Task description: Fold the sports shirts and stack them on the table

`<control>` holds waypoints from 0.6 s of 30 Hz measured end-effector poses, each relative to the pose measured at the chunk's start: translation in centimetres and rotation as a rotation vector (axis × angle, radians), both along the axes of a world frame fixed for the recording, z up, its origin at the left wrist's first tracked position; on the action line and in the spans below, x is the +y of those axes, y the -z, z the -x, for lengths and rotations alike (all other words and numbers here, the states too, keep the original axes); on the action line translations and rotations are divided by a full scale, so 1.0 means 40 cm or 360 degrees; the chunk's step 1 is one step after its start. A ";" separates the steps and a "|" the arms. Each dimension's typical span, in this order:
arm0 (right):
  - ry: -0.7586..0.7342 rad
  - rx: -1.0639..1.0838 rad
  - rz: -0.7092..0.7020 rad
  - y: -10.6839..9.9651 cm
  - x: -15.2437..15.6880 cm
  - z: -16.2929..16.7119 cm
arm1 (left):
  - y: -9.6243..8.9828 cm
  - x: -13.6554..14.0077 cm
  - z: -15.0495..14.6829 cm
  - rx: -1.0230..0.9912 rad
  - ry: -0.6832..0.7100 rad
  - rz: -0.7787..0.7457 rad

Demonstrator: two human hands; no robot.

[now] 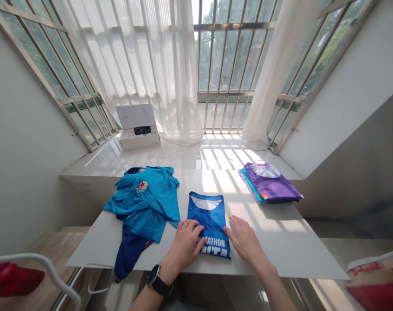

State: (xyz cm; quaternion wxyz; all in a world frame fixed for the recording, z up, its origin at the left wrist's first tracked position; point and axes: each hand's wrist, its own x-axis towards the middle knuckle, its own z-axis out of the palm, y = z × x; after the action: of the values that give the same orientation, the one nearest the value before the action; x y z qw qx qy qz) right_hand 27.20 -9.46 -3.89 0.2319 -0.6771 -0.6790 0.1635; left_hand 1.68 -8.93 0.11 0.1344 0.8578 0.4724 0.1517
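Note:
A blue T-shirt [211,216], folded into a neat rectangle with white "MARATHON" lettering, lies in front of me with its neckline facing away. My left hand [187,242], with a black watch on the wrist, rests on the shirt's left side, fingers bent loosely but apart. At the right edge of the shirt is my right hand [244,239], fingers extended and the thumb touching or very near the fabric. To the left lies a loose heap of teal shirts [151,194], with a dark blue garment [131,246] hanging over the table's front edge.
A stack of folded shirts [270,183], purple on top, sits at the right back of the white table [280,255]. On the windowsill stands an open white box [139,140] with a black device. A white curved frame [53,276] is at lower left.

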 end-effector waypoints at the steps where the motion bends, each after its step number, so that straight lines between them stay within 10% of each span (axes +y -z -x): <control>1: 0.0034 -0.0012 -0.0023 0.001 0.006 0.002 | 0.010 0.000 0.005 0.0000 0.0039 -0.0032; 8: -0.0252 -0.0145 -0.0186 0.055 -0.045 0.060 | 0.073 -0.012 0.022 0.0189 0.0217 -0.0172; 18: 0.0115 0.0457 -0.0174 0.037 -0.163 0.038 | 0.075 -0.032 -0.032 0.0099 0.0439 -0.0242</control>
State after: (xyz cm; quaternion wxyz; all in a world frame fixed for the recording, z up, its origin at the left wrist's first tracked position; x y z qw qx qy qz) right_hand 25.69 -15.98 -5.36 0.3687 -0.6571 -0.6220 0.2130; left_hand 2.97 -10.22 -2.87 0.0739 0.9265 0.3411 0.1405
